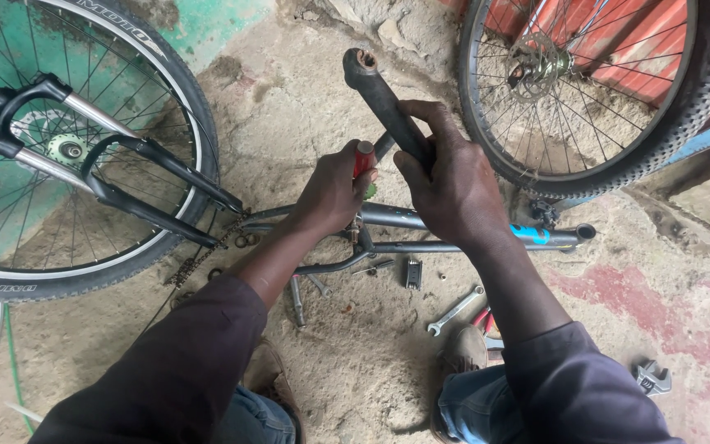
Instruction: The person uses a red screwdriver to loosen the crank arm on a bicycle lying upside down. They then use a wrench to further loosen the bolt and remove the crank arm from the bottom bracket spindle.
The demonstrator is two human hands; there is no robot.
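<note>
**Two hands working on a bare bicycle frame on a workshop floor**

A person is looking down at their own two hands over a grey bicycle frame [421, 220] that is lying on a rough, sandy concrete floor [355, 362]. The right hand [454, 185] is wrapping its fingers tightly around a dark frame tube [378, 94] that is sticking up and away, its open end pointing toward the top of the view. The left hand [332, 191] is gripping a tool with a red handle [363, 158], pressing it in just beside the tube, where the frame's tubes are meeting. The two hands are sitting close together, almost touching. Both arms are wearing dark sleeves, and blue jeans are showing at the knees.

To the left, a bicycle wheel [84, 148] with a black fork [125, 177] across it is lying against a green wall. A chain [207, 256] is trailing from near it toward the frame. At the upper right, a second wheel [593, 90] with a knobby tyre is standing by a red surface. On the floor near the knees, a silver spanner [454, 311] is lying, and an adjustable wrench [652, 378] is resting further right. Small bolts and parts are lying scattered under the frame.
</note>
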